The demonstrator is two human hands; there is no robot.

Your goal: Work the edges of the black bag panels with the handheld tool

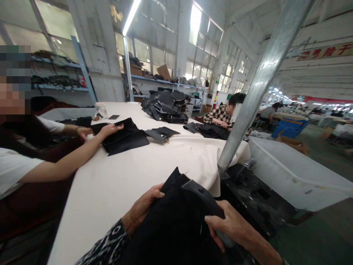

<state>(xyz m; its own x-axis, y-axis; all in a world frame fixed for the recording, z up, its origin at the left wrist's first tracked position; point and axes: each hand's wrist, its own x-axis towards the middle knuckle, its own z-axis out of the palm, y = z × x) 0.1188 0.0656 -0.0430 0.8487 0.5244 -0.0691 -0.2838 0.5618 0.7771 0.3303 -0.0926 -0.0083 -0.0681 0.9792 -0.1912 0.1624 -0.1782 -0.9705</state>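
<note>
My left hand (145, 204) is closed on the left edge of a piece of black cloth (171, 224), thumb on top. The cloth hangs toward me over the table's near side, its upper corner pointing up. My right hand (228, 228) wraps around a black, curved hand tool (202, 191) with a flat, narrow front end. That front end lies against the cloth's upper right edge, close to a few loose threads. Its lower part is largely hidden by my right hand and the cloth, so the exact kind of tool is unclear.
A pale-covered table (110, 187) bears a heap of black pieces (165, 105). To the left, a co-worker's hand (109, 129) holds black cloth (127, 138); another person (220, 116) works opposite. A slanted metal post (256, 84), black machine (253, 198) and white bin (298, 169) are right.
</note>
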